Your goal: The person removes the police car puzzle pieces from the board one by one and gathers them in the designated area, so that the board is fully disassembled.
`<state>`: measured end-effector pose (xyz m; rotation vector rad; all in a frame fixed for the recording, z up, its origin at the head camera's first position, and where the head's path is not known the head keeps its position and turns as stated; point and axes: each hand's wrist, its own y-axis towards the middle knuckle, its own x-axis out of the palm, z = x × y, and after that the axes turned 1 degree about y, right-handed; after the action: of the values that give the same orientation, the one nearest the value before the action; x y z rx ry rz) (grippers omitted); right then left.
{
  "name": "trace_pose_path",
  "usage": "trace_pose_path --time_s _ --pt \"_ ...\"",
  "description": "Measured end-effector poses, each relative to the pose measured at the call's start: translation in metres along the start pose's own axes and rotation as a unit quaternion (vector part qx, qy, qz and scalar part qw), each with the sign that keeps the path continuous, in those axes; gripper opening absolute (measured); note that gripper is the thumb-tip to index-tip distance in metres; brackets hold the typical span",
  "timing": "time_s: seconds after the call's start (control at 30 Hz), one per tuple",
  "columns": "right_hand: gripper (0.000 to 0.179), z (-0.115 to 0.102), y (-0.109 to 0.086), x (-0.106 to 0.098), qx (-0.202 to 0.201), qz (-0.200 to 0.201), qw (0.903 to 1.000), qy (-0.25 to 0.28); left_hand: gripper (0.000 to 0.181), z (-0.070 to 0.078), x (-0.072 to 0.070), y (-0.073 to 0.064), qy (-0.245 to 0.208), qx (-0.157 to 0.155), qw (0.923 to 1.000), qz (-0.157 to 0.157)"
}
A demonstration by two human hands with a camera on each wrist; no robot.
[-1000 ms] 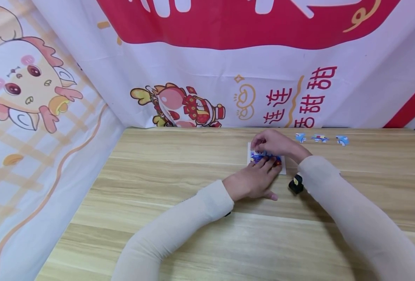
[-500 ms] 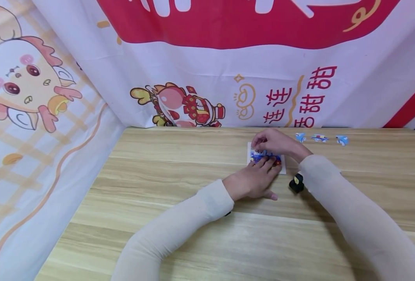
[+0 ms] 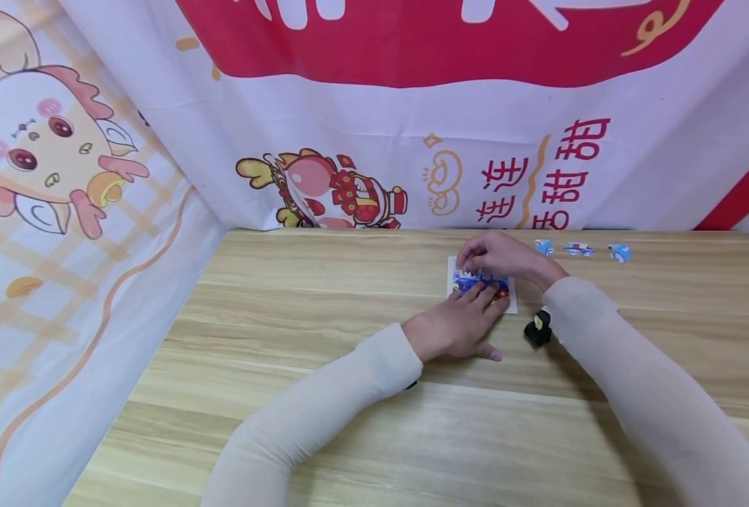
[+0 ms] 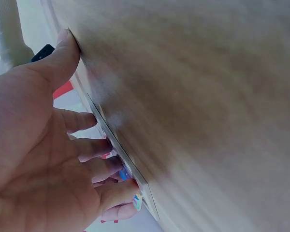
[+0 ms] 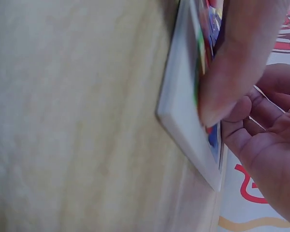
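Note:
A small puzzle board (image 3: 513, 308) with a white border and a blue, colourful picture lies near the table's far edge. My left hand (image 3: 459, 328) rests on its near part, fingers spread and fairly straight, the thumb out on the wood. Over the board's far left part, my right hand (image 3: 499, 255) bends down with thumb and fingers pinching a small light-coloured puzzle piece (image 4: 137, 202). Those fingers cover most of the piece. In the right wrist view, a left-hand finger (image 5: 227, 92) presses on the picture just inside the white border (image 5: 180, 108).
Three loose blue puzzle pieces lie in a row at the back right: one on the left (image 3: 543, 246), a middle one with red and yellow (image 3: 579, 249), and one on the right (image 3: 619, 253). A black wrist camera (image 3: 537, 329) hangs below the right cuff. Printed curtains (image 3: 361, 120) border the table.
Both hands stay almost still on the board. The right hand and its wrist have shifted very slightly to the right.

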<state>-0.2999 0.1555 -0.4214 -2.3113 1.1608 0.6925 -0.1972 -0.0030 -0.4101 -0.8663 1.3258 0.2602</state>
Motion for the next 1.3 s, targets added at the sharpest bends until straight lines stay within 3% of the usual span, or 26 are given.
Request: trace_pose_path --time_s 0.53,0.93,1.3 --pt "0.022 -0.0002 -0.0018 0.0004 0.008 -0.043 0.9982 0.042 0.093 -0.0016 -0.0015 -0.0022 -0.011 0.006 0.9999 -0.003" --pt "0.019 0.0035 -0.0014 0.0008 0.002 -0.013 0.9995 0.03 0.093 -0.0015 -0.0006 -0.0029 -0.012 0.005 0.9999 0.0" --pt "0.028 0.0011 -0.0083 -0.0059 0.058 0.028 0.9962 0.058 0.094 -0.0013 -0.0005 -0.0027 -0.021 0.0 0.9998 -0.003"
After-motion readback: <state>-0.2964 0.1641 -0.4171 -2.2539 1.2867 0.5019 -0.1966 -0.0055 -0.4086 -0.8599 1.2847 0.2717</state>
